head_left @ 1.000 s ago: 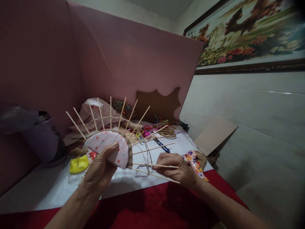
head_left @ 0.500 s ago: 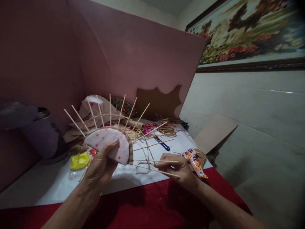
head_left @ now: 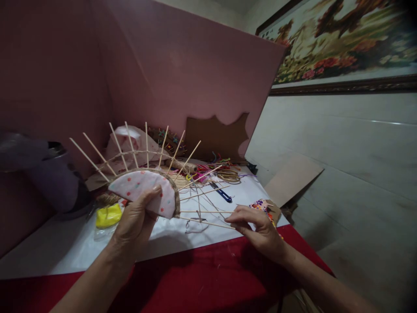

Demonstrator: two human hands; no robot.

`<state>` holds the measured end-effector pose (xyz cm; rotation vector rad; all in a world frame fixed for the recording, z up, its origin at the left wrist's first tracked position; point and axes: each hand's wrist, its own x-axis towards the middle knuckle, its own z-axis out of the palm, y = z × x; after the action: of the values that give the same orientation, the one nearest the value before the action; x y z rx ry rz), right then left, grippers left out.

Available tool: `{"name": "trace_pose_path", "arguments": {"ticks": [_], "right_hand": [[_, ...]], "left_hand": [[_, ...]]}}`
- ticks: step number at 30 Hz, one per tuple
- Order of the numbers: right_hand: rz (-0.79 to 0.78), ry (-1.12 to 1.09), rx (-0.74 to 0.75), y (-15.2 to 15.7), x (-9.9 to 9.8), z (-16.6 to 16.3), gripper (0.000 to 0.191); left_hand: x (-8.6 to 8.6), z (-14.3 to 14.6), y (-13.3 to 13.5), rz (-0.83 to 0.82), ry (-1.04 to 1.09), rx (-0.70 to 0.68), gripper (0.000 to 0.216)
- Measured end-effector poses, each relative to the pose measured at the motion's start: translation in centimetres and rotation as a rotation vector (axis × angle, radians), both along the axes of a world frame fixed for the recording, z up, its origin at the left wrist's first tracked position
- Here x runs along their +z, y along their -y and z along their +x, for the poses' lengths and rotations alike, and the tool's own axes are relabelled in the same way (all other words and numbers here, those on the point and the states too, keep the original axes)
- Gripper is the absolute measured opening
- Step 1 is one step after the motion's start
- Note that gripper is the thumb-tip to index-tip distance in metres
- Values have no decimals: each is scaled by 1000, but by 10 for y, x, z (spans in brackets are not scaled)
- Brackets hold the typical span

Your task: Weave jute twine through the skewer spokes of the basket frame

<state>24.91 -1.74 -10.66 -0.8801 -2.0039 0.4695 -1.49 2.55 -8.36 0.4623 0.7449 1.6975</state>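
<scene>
My left hand (head_left: 138,221) is closed on a half-round piece covered in pink dotted fabric (head_left: 140,187), thumb on its face and fingers behind. Brown twine edging (head_left: 177,204) follows its curved rim. Thin wooden sticks (head_left: 188,161) fan outward from that rim. A line of twine (head_left: 140,151) crosses the sticks partway along, and its loose length stretches to the right. My right hand (head_left: 260,228) pinches this twine beside the ends of the lowest sticks; whether it also grips a stick is unclear.
Behind the sticks lie a twine roll (head_left: 185,166), coloured cords (head_left: 203,169) and a dark-blue cutting tool (head_left: 222,193). A yellow packet (head_left: 108,216) and purple bucket (head_left: 61,182) stand left. A flower-patterned shape (head_left: 259,204) is partly behind my right hand. Cut cardboard (head_left: 216,137) leans behind.
My right hand has moved right, drawing the twine out toward the stick ends. The fabric piece and its sticks have shifted slightly left and up in view, still in my left hand.
</scene>
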Motion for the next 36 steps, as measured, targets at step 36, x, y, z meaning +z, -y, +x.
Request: {"name": "trace_pose_path", "arguments": {"ticks": [36], "right_hand": [[313, 60, -142, 34, -11, -66, 22]], "left_hand": [[7, 6, 10, 34, 66, -2, 21]]}}
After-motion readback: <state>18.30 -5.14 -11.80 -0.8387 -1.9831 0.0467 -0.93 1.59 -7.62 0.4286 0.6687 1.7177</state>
